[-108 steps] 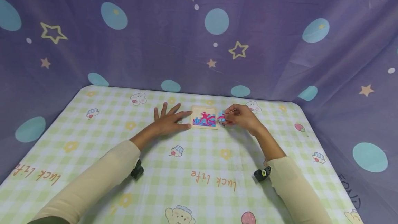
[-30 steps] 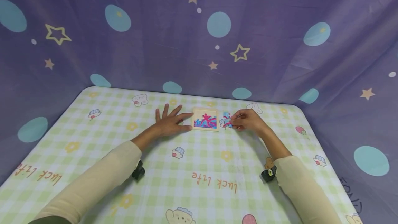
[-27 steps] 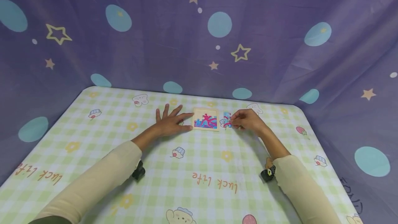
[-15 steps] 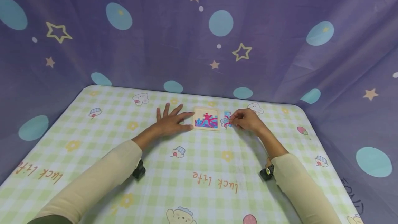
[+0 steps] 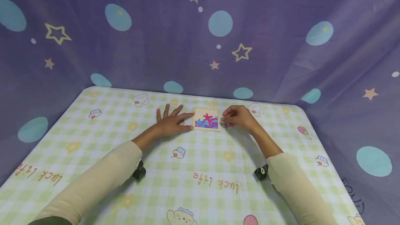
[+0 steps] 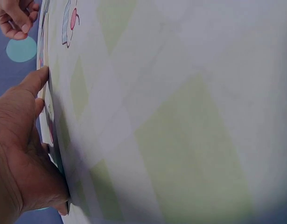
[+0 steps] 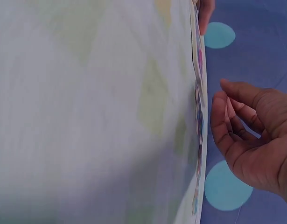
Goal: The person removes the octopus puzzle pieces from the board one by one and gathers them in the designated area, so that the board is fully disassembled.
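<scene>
A small square wooden puzzle tray (image 5: 206, 110) lies toward the table's far side, its lower part filled with pink, blue and purple jigsaw pieces (image 5: 207, 122) and its upper part bare wood. My left hand (image 5: 168, 124) rests with fingers spread, thumb and forefinger touching the tray's left edge. Just right of the tray hovers my right hand (image 5: 239, 116), its fingers curled and the thumb near the forefinger tip. Whether a piece sits between those fingertips is unclear. Loose jigsaw pieces (image 7: 199, 123) lie on the table below it, mostly hidden by the hand in the head view.
A green-and-white checked cloth (image 5: 200, 162) with printed cupcakes, flowers and lettering covers the table. Behind it and at the sides hangs a purple curtain (image 5: 175, 44) with stars and dots. Black wrist cameras (image 5: 139, 171) sit under the sleeves.
Compared with half a second ago, my right hand has risen and shifted left toward the tray, now covering the loose pieces that showed beside its fingertips. My left hand has stayed put.
</scene>
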{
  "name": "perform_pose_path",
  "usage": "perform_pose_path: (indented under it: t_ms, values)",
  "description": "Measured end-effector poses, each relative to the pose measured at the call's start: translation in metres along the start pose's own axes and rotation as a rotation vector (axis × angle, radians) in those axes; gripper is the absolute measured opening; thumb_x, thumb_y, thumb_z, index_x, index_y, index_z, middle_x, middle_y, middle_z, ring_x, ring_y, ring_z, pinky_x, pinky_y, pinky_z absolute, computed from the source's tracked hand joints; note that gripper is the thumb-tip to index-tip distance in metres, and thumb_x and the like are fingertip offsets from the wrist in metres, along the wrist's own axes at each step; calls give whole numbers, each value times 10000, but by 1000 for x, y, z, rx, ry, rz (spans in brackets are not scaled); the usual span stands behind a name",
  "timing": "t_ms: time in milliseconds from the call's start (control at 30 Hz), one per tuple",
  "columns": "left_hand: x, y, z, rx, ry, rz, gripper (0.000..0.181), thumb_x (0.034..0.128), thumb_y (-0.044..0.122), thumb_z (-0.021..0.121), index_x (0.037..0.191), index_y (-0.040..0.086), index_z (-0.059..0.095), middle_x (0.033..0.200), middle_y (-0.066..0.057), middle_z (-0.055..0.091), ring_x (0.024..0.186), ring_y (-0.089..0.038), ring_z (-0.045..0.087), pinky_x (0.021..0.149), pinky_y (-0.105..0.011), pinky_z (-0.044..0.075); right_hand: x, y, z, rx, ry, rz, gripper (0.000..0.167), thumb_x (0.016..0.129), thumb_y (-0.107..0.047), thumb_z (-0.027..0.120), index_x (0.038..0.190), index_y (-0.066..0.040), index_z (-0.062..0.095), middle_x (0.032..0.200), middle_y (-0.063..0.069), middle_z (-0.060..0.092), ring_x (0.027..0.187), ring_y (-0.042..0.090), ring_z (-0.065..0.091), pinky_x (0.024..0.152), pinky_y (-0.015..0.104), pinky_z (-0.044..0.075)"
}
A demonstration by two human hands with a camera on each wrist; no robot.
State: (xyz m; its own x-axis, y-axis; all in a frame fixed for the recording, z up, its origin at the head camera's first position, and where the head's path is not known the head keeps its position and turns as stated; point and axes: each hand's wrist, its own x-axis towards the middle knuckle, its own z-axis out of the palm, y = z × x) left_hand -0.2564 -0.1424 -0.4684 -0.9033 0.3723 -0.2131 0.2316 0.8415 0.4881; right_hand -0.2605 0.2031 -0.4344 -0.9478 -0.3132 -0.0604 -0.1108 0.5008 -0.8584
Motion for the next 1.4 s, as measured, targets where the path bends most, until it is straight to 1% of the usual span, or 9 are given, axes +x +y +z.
perform_pose_path:
  t_ms: [167, 333, 533, 633, 767, 933, 1133, 1233, 1400]
  values:
    - [1, 0, 1, -5, -4, -1, 762, 1039, 791, 590, 1730, 545, 383, 1934, 52, -21, 1707, -472, -348, 1284, -773, -290, 3, -2, 9, 30, -31, -17, 230, 1022, -82, 804, 1213, 42, 772, 1009, 160, 812, 783, 175, 755, 754, 328, 654]
    - [3, 1, 1, -9, 1, -10, 767, 1031, 803, 591, 1725, 540, 399, 1935, 48, -11, 1708, -468, -348, 1283, -772, -292, 8, -6, 18, 54, -35, -12, 247, 994, -83, 842, 1197, 42, 778, 990, 129, 798, 764, 163, 748, 739, 307, 648]
    - [4, -1, 2, 0, 12, -16, 767, 1022, 807, 598, 1717, 537, 419, 1937, 9, 17, 1716, -498, -310, 1280, -791, -276, 15, -14, 28, -7, -20, -28, 274, 946, -113, 910, 1167, 7, 800, 958, 62, 795, 732, 103, 716, 701, 254, 586]
    - [7, -4, 3, 2, 16, -20, 769, 1017, 810, 606, 1714, 539, 425, 1937, 14, 22, 1719, -500, -303, 1281, -795, -269, 19, -17, 33, -9, -23, -20, 282, 923, -109, 924, 1154, 1, 807, 959, 54, 799, 724, 83, 712, 699, 236, 593]
    - [8, -6, 4, -1, 17, -21, 770, 1016, 815, 607, 1713, 540, 427, 1936, 22, 23, 1720, -493, -305, 1283, -796, -264, 23, -18, 36, 3, -39, 2, 317, 893, -89, 942, 1164, 2, 806, 1000, 74, 813, 792, 88, 715, 728, 243, 609]
    - [8, -4, 4, -4, 15, -20, 764, 1015, 816, 607, 1708, 547, 431, 1936, 21, 30, 1723, -488, -302, 1284, -797, -261, 24, -20, 37, -59, -50, 37, 372, 855, -115, 975, 1183, -45, 814, 1040, 68, 832, 906, 122, 730, 790, 240, 568]
    - [8, -3, 4, 9, 15, -21, 765, 1020, 809, 605, 1713, 541, 425, 1937, 17, 25, 1722, -493, -301, 1284, -799, -258, 24, -26, 38, -140, -65, 50, 454, 878, -157, 963, 1296, -65, 809, 1113, 92, 841, 1031, 217, 768, 889, 310, 598]
    - [8, -3, 4, 7, 16, -20, 760, 1025, 798, 606, 1715, 535, 425, 1937, 17, 21, 1720, -491, -308, 1283, -794, -266, 25, -28, 39, -167, -76, 64, 471, 886, -170, 958, 1320, -70, 806, 1106, 73, 833, 1052, 225, 766, 924, 336, 608]
    - [8, -2, 3, 0, 17, -19, 759, 1025, 805, 601, 1713, 534, 430, 1937, 16, 24, 1722, -489, -306, 1283, -790, -271, 27, -29, 38, -184, -89, 92, 445, 891, -168, 953, 1303, -81, 807, 1051, 30, 806, 1012, 201, 749, 891, 313, 589]
